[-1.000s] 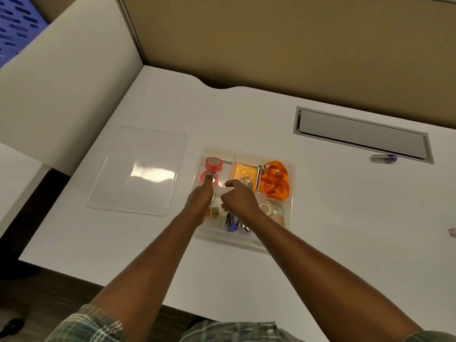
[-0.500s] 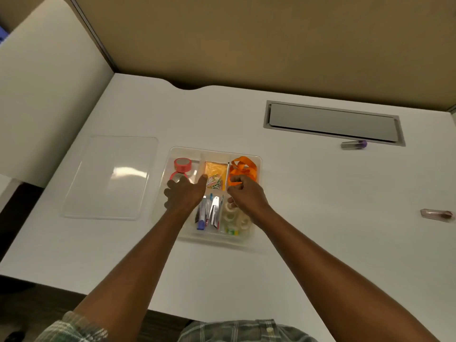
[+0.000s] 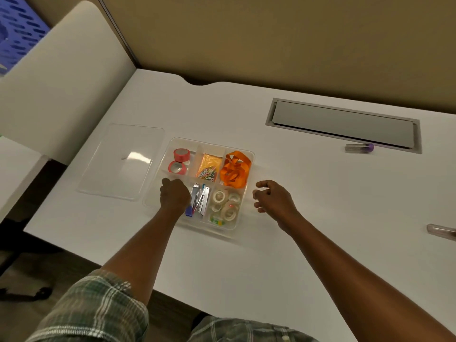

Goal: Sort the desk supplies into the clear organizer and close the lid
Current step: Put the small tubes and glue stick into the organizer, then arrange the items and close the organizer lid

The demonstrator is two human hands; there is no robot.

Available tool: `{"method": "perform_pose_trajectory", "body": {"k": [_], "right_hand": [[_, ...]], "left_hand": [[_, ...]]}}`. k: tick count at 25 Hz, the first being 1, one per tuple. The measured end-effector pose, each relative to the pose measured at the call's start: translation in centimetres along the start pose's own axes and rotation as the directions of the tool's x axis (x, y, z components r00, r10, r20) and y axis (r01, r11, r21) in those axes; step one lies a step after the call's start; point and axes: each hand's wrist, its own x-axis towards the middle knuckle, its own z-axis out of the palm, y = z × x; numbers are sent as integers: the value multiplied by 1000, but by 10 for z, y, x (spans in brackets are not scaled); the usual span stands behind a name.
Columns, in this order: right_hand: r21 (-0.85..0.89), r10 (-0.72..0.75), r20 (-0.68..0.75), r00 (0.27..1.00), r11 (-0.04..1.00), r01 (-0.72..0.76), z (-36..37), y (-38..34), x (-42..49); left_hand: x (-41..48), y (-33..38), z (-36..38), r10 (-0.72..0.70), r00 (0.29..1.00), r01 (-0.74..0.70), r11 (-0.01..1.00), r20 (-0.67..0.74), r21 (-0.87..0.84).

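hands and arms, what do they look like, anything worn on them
Both forearms are bare down to the left hand and right hand: no gloves, watch or rings show. A short plaid sleeve in green, grey and white covers the left upper arm; the same plaid shirt shows at the bottom edge. No right sleeve is in view.

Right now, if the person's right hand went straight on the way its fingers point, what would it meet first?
Probably the clear organizer, at its right wall beside the clear tape rolls. The right hand points left at it, fingers loosely curled. Its height above the desk is unclear.
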Motion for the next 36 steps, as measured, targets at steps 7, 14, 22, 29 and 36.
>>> {"method": "perform_pose_trajectory", "body": {"k": [7, 14, 22, 29, 36], "right_hand": [[18, 74, -35, 997, 997, -74, -36, 35, -2], [83, 97, -113, 989, 993, -88, -82, 53, -3], [66, 129, -340, 932, 991, -113, -189, 92, -6], [-442, -129, -638, 759, 868, -225, -278, 144, -13], [-583, -12, -564, 826, 713, -388, -326, 200, -11]], "left_hand": [[-5, 33, -4, 126, 976, -135, 990, -177, -41], [-44, 142, 17, 433, 877, -453, 889, -209, -62], [-109, 289, 93, 750, 660, -751, 658, -43, -51], [-128, 382, 137, 833, 543, -840, 534, 111, 99], [-102, 435, 155, 811, 518, -843, 432, 271, 319]]}}
